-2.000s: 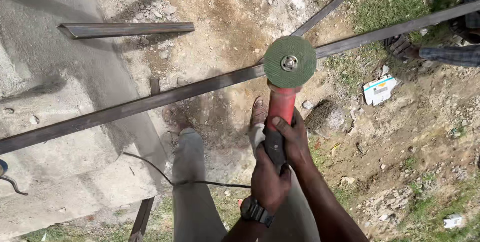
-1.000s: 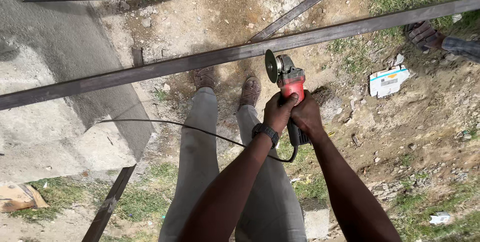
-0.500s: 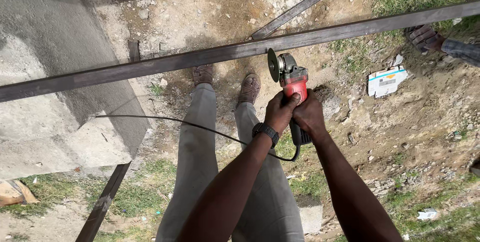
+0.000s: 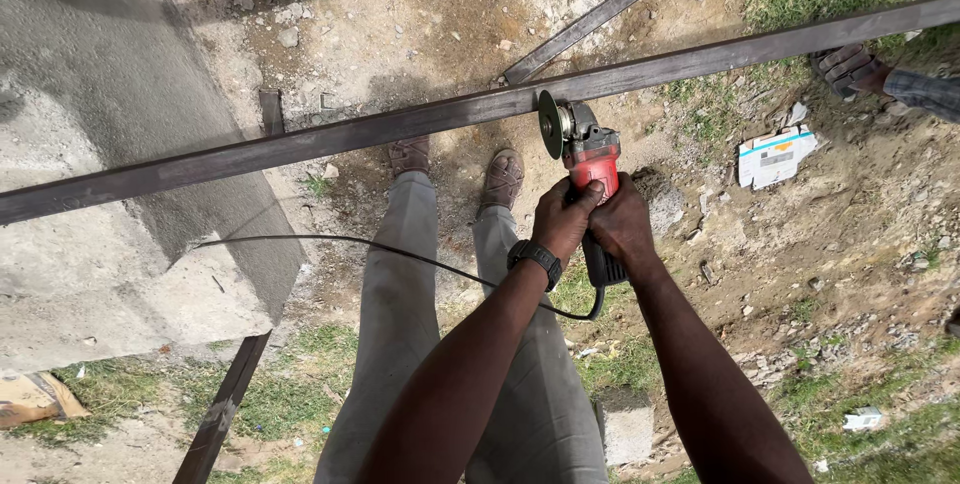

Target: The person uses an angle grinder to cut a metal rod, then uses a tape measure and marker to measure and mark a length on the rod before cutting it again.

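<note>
Raised slightly, both hands grip red grinder (image 4: 592,169), disc edge-on beside rusty steel tube (image 4: 400,124).

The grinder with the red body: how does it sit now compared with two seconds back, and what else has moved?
The grinder has turned: its disc, flat-on to the camera before, now stands edge-on against the long steel bar. Both hands, left hand and right hand, kept their grip on it throughout. The bar, the other person's gloved hand on it, and the white box stayed put.
</note>
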